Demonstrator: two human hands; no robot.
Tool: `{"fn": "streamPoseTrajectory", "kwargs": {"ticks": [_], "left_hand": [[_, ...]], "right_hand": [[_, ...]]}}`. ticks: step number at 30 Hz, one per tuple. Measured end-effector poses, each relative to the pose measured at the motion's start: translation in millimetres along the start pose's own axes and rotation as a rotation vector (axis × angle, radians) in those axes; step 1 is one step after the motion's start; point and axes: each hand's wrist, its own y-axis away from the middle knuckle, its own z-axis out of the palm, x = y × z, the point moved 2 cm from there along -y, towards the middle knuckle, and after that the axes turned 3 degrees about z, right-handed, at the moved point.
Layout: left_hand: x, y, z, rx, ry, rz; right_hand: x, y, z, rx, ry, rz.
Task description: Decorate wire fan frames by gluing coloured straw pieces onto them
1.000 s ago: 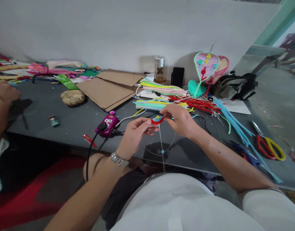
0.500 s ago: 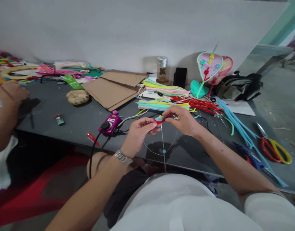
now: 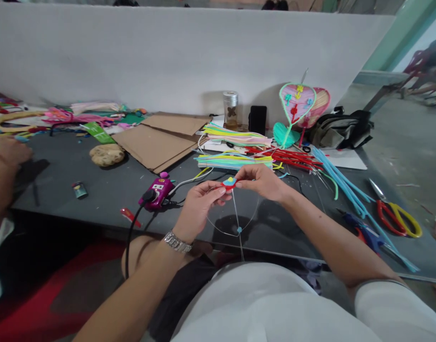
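Between my two hands is a small red, blue and yellow pipe-cleaner piece [image 3: 229, 182] at the top of a thin wire hoop [image 3: 218, 230]. My left hand [image 3: 203, 202] pinches its left side between thumb and fingers. On the other side, my right hand [image 3: 260, 181] is closed on the red edge with thumb and forefinger. A straight wire runs down from the piece through a small blue knot [image 3: 239, 230] at the hoop's bottom. The hoop hangs in front of the dark table [image 3: 189, 216].
Bundles of pastel pipe cleaners [image 3: 235, 161] and red ones [image 3: 292, 157] lie behind my hands. Left stand a purple power socket [image 3: 158, 192] and a stone [image 3: 107, 155]. Scissors [image 3: 396, 216] and a blue glue gun [image 3: 364, 232] are at right. Another person's hand [image 3: 11, 151] shows far left.
The view has tilted up and shifted slightly, so the table things appear moved left. Both hands keep their hold on the pipe-cleaner piece.
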Motion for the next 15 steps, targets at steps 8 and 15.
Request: {"fn": "streamPoseTrajectory", "kwargs": {"ticks": [8, 15], "left_hand": [[-6.6, 10.7, -12.5, 0.185, -0.046, 0.190], [-7.9, 72.4, 3.3, 0.195, -0.325, 0.312]], "right_hand": [[2.7, -0.3, -5.9, 0.029, -0.080, 0.081], [-0.1, 7.6, -7.8, 0.212, -0.131, 0.097]]}}
